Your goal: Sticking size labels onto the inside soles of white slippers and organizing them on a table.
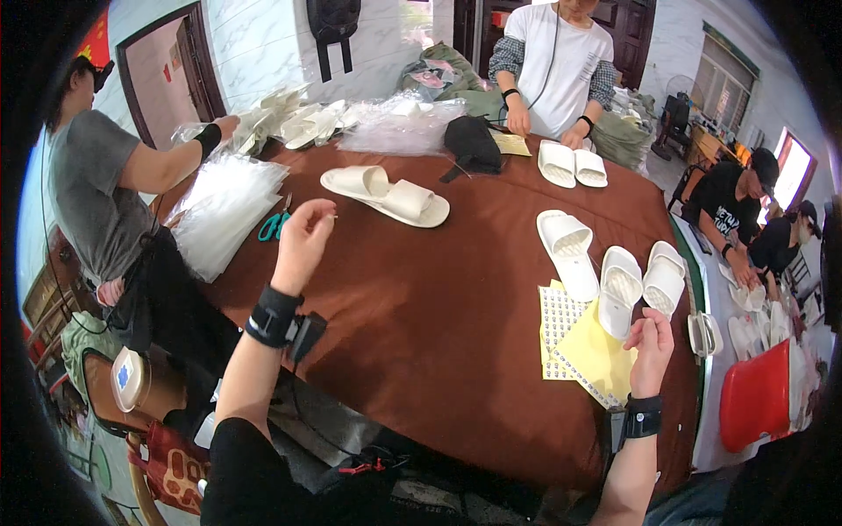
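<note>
My left hand (304,245) is raised over the left side of the table with its fingers pinched. A tiny pale speck shows at its fingertips, too small to name. Beyond it lies a pair of cream slippers (419,203), one overlapping the other. My right hand (650,349) hovers by the toe of a white slipper (620,285), its fingers closed together; whether they hold anything is hidden. Under that slipper lie a yellow sheet (596,351) and a white sheet of small printed stickers (558,326). Two more white slippers, a left one (568,250) and a right one (665,279), flank it.
Teal scissors (274,224) and clear plastic bags (230,206) lie at the left, near a person in grey. Across the brown-covered table (438,351), another person touches a slipper pair (572,165) near a black bag (474,145). A red chair (756,394) stands at right.
</note>
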`<action>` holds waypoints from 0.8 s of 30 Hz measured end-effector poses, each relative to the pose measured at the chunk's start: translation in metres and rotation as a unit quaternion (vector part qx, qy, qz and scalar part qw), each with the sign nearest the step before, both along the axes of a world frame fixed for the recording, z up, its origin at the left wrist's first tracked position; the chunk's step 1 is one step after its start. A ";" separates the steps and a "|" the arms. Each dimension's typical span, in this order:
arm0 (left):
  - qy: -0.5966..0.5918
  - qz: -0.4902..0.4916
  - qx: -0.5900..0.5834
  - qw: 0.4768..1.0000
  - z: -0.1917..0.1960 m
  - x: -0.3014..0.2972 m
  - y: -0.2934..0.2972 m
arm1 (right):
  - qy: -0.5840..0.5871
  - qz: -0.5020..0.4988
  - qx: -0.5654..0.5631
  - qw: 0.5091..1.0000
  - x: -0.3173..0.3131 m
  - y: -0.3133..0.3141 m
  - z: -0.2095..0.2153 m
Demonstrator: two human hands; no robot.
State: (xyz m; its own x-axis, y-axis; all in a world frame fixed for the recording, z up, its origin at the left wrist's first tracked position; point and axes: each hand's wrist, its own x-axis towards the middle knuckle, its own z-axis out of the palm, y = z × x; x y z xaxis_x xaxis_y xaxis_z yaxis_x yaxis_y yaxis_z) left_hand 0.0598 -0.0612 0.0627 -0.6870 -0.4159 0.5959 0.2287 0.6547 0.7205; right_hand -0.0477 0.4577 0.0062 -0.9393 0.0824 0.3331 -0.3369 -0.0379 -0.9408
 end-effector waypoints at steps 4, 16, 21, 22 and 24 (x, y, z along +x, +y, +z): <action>-0.028 0.047 -0.052 0.997 -0.015 -0.048 -0.038 | -0.003 -0.006 0.003 1.000 0.001 0.002 0.001; -0.171 0.006 -0.075 0.982 -0.059 -0.159 -0.022 | -0.015 -0.001 0.009 1.000 -0.003 0.004 -0.002; -0.170 -0.026 0.157 0.972 -0.075 -0.171 -0.020 | -0.023 -0.004 0.009 1.000 -0.002 0.001 0.001; -0.187 -0.054 0.168 0.966 -0.074 -0.171 -0.022 | -0.018 -0.003 0.018 1.000 -0.003 0.001 0.000; -0.223 -0.079 0.159 0.958 -0.079 -0.167 -0.021 | -0.012 0.009 0.023 1.000 -0.002 0.001 -0.001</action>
State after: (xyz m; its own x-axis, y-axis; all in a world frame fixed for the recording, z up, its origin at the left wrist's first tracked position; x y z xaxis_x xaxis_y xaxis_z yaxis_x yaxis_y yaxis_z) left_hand -0.1074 -0.0819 -0.0160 -0.9136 -0.3968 0.0885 -0.0706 0.3691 0.9267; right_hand -0.0501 0.4586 0.0056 -0.9481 0.0510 0.3138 -0.3142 0.0002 -0.9494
